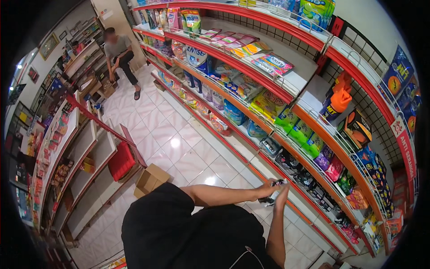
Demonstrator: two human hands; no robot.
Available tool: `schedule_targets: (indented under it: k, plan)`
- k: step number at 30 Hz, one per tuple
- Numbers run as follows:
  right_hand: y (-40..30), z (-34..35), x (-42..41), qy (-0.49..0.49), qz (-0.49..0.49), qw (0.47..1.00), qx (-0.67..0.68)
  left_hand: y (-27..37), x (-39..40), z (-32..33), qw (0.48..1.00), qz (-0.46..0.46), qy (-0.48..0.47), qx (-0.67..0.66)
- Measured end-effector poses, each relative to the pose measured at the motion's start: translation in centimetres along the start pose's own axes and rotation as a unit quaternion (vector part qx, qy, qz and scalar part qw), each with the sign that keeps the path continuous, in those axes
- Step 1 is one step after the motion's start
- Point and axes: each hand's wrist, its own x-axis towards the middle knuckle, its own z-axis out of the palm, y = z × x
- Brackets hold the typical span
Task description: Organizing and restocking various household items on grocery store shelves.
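A small black-and-white packet [267,201] is between my two hands, low in front of the shelf. My left hand [264,189] grips it from the left side. My right hand [282,195] presses against its other side with the fingers pointing up; part of the packet is hidden behind the hands. Just beyond them, a lower tier of the red-edged shelf holds several dark packs [312,186]. Above those stand green pouches [297,129], then purple and pink ones [331,161].
An open cardboard box [153,178] sits on the tiled floor [188,153] to my left. Beside it are a red plastic container [122,161] and a tiered shelf unit [90,164]. Further up the aisle a person [119,55] sits by a pillar. Downy sachets [272,64] lie on an upper shelf.
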Motion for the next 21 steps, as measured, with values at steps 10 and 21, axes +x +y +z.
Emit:
schedule_targets:
  k: [10, 21]
  plan:
    - [-2.5, 3.3, -1.1, 0.124, -0.159, 0.96, -0.193, 2.1, -0.4, -0.3, 0.997, -0.016, -0.074, 0.034]
    - [-6.4, 3.2, 0.5, 0.004, -0.1, 0.983, -0.155, 5.2, 1.1, -4.5, 0.973, 0.041, -0.221, 0.056]
